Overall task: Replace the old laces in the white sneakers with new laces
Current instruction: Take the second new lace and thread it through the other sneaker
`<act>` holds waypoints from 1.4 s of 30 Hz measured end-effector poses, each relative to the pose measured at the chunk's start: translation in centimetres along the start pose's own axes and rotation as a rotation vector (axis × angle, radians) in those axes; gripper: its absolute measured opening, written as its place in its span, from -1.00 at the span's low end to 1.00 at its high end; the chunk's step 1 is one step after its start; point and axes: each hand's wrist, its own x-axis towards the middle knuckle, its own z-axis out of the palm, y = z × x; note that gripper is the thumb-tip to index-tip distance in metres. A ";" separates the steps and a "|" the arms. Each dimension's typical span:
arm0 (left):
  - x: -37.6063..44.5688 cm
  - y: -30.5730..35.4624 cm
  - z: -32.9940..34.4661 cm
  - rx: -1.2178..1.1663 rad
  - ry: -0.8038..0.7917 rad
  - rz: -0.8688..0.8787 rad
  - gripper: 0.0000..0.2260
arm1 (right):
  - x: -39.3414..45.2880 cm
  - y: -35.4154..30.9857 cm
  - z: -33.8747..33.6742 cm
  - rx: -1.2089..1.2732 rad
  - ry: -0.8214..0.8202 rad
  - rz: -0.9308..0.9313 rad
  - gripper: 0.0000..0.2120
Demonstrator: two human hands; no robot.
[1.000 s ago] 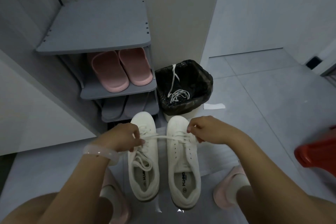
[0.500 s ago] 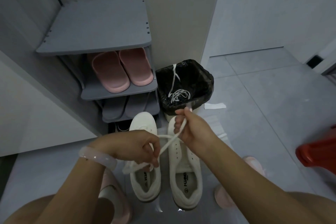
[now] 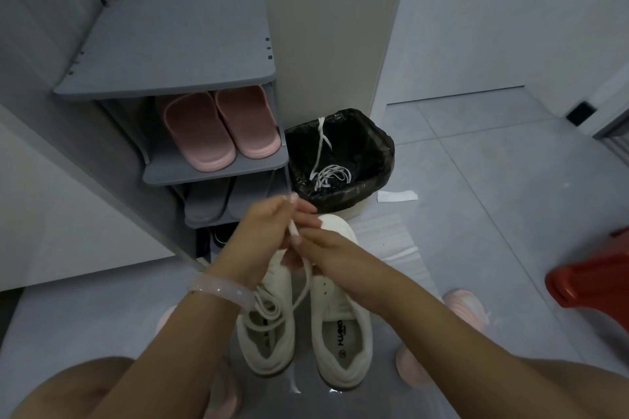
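Note:
Two white sneakers stand side by side on the floor, the left sneaker (image 3: pixel 269 343) and the right sneaker (image 3: pixel 342 326), toes pointing away from me. My left hand (image 3: pixel 262 241) and my right hand (image 3: pixel 323 248) meet above their front halves and hide them. Both hands pinch a white lace (image 3: pixel 293 229), whose tip sticks up between the fingers. The lace hangs down (image 3: pixel 303 289) between the sneakers, and a loose loop of it lies over the left sneaker's opening. Old white laces (image 3: pixel 328 175) lie in the black-lined bin (image 3: pixel 381 160).
A grey shoe rack (image 3: pixel 177 58) stands at the left with pink slippers (image 3: pixel 218 127) on its middle shelf. A white paper scrap (image 3: pixel 396 196) lies by the bin. A red plastic object (image 3: pixel 592 282) sits at the right edge. My knees and pink slippers flank the sneakers.
My hands, spread apart over the two sneakers a second ago with the lace stretched between them, have come together above the toes. The lace now hangs in a slack loop.

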 end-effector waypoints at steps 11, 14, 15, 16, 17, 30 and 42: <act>1.8 -4.6 0.0 0.937 -0.205 0.112 -0.87 | -0.4 3.7 -4.9 -0.705 0.105 0.228 -0.76; 1.6 -6.2 0.6 1.093 -0.278 0.133 -0.83 | 0.0 5.0 -3.6 -0.770 0.074 0.230 -0.69; 1.7 -6.6 0.7 1.086 -0.287 0.132 -0.88 | 0.2 5.1 -3.4 -0.774 0.078 0.230 -0.68; 1.7 -7.0 0.8 1.070 -0.282 0.138 -0.90 | 0.3 5.2 -3.3 -0.764 0.086 0.224 -0.70; 1.8 -7.3 0.8 1.073 -0.274 0.157 -0.85 | 0.4 5.2 -3.3 -0.746 0.090 0.217 -0.73; 2.2 -8.5 0.6 1.065 -0.162 0.321 -0.82 | 1.1 6.8 -3.0 -0.665 0.134 0.130 -0.67; 2.2 -8.5 1.3 0.814 -0.085 0.092 -0.76 | 2.1 7.5 -2.9 -0.574 0.202 0.159 -0.78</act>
